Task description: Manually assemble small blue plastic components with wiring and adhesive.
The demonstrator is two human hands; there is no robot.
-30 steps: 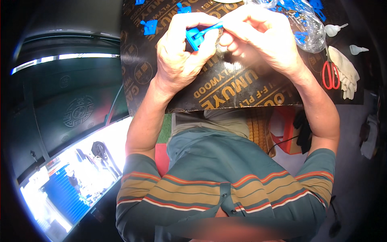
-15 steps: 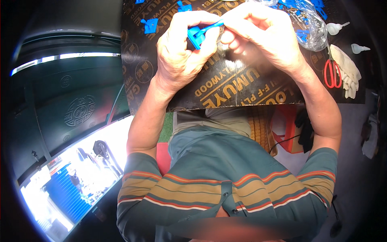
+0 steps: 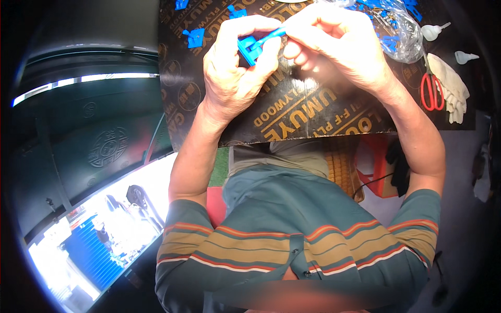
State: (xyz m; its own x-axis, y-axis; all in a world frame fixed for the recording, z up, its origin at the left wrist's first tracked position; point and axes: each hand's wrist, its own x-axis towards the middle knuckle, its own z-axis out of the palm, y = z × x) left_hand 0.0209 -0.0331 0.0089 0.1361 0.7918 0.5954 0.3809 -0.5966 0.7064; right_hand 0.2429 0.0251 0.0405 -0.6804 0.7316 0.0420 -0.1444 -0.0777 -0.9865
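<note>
Above the dark printed plywood board, my left hand is closed around a blue plastic part with a square-edged base and a narrow arm. The arm slants up to the right, between my left thumb and forefinger. At its far end, the thumb and forefinger of my right hand are pinched together; glare and the fingers hide exactly what they grip there. My other right fingers are curled underneath. Similar small blue parts lie beyond my left hand, among them one blue piece and another blue piece.
A clear plastic bag with blue pieces and small metal-coloured bits lies beyond my right hand. To its right are two white nozzle bottles. Red-handled scissors rest against a cream glove near the board's right edge.
The blue part has shifted slightly left in the view with both hands, which keep nearly the same hold. The whole view has also shifted a little.
</note>
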